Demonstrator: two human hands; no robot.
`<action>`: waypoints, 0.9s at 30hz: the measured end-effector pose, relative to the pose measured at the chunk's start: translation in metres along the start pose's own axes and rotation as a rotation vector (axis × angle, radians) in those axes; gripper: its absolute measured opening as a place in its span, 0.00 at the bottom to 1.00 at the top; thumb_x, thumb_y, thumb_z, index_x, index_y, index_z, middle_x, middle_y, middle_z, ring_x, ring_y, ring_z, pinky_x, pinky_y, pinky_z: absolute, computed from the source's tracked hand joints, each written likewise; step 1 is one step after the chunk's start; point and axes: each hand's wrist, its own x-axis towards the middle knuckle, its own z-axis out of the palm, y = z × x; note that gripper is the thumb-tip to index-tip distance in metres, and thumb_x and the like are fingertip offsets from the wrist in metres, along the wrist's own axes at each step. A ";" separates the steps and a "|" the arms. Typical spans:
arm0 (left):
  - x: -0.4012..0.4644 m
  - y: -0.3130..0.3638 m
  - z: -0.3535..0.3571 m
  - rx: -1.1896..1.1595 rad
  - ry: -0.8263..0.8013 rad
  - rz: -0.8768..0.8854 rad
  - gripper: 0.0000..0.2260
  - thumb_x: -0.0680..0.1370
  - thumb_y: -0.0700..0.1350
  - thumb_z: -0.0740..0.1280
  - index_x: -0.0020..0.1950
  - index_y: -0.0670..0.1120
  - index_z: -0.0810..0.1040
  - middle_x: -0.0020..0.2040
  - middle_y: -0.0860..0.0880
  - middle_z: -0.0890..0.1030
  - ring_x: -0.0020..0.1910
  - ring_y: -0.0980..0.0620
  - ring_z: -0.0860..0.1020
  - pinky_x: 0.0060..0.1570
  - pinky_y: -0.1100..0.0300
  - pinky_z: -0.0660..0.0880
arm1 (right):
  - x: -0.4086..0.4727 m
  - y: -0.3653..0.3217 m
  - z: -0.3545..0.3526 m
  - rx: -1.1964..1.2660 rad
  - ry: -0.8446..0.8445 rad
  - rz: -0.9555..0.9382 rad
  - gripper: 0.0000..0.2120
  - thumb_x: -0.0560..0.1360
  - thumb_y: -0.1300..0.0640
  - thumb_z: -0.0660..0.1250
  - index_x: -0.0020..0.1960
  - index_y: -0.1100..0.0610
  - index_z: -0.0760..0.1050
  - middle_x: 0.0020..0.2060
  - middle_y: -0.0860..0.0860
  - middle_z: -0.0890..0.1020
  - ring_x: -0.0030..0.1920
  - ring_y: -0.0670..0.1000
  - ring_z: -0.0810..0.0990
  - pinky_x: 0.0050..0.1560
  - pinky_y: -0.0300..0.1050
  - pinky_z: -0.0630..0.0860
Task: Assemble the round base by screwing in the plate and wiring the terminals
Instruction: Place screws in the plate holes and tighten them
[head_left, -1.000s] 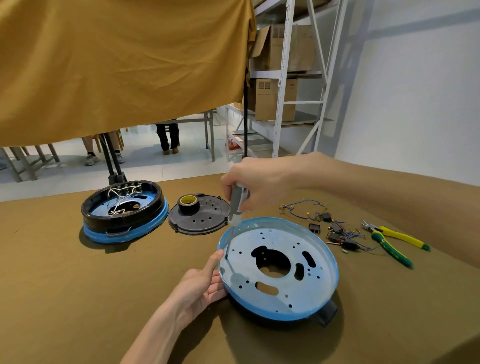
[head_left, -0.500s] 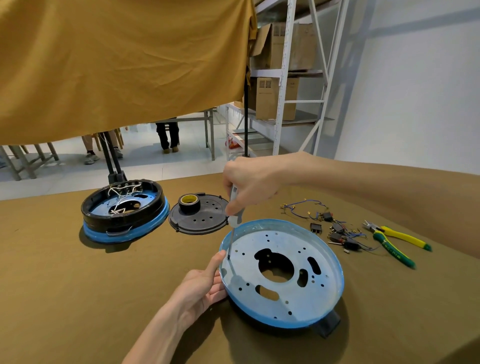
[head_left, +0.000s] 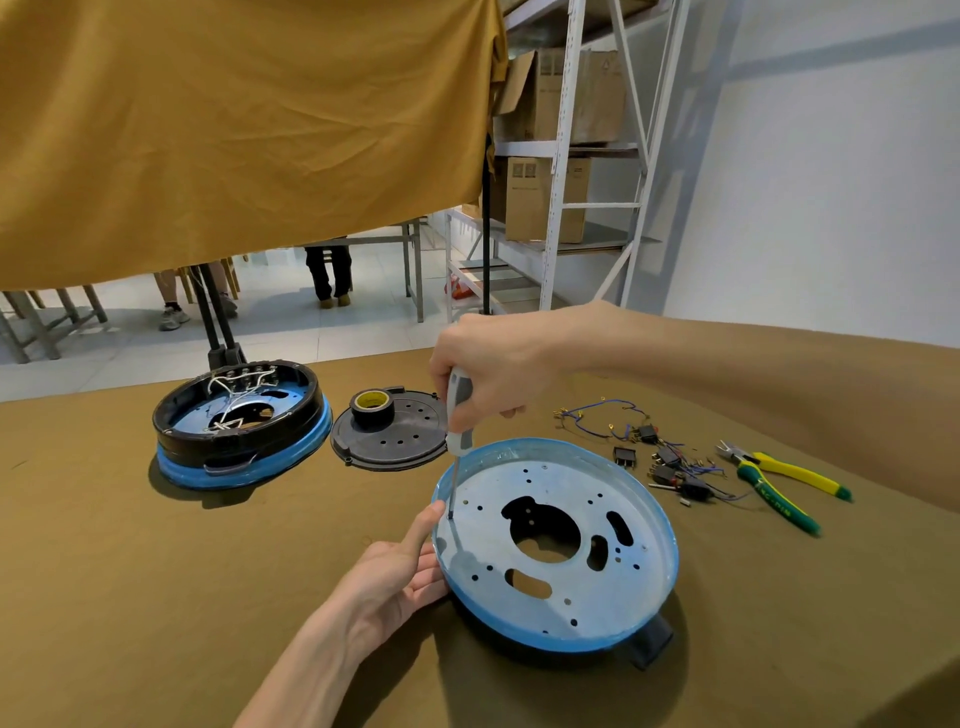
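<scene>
Screwdriver is gripped upright in the curled fingers of the right hand, its tip set near the left edge of the metal plate inside the blue-rimmed round base on the brown table. The base's left rim is steadied by the left hand, fingers extended. Wired terminals and pliers are seen to the right.

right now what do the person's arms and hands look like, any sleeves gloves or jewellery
Both arms are bare as far as the picture shows: no sleeves in view. The left hand and right hand wear no gloves, and no rings, watch or bracelet show on the fingers or wrists. No tape, markings or cables show on either arm.
</scene>
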 end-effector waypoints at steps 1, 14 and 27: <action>0.000 0.000 0.000 -0.006 0.003 0.002 0.31 0.67 0.58 0.76 0.59 0.37 0.80 0.51 0.38 0.87 0.51 0.42 0.87 0.47 0.51 0.85 | 0.001 0.002 0.002 0.013 0.013 0.013 0.11 0.76 0.51 0.74 0.46 0.59 0.79 0.30 0.52 0.84 0.25 0.49 0.82 0.24 0.38 0.76; -0.004 0.000 0.002 -0.003 0.007 0.036 0.31 0.68 0.57 0.76 0.60 0.36 0.80 0.51 0.37 0.87 0.50 0.42 0.87 0.44 0.52 0.86 | -0.008 0.003 -0.003 -0.083 -0.048 0.064 0.09 0.75 0.48 0.74 0.49 0.52 0.78 0.39 0.50 0.86 0.39 0.50 0.85 0.38 0.47 0.82; -0.004 -0.001 0.005 0.019 0.056 0.045 0.25 0.75 0.56 0.74 0.59 0.36 0.80 0.51 0.38 0.87 0.51 0.42 0.87 0.57 0.47 0.81 | 0.011 0.004 0.011 -0.004 0.074 0.109 0.18 0.75 0.45 0.72 0.36 0.60 0.82 0.26 0.54 0.83 0.25 0.53 0.79 0.23 0.38 0.69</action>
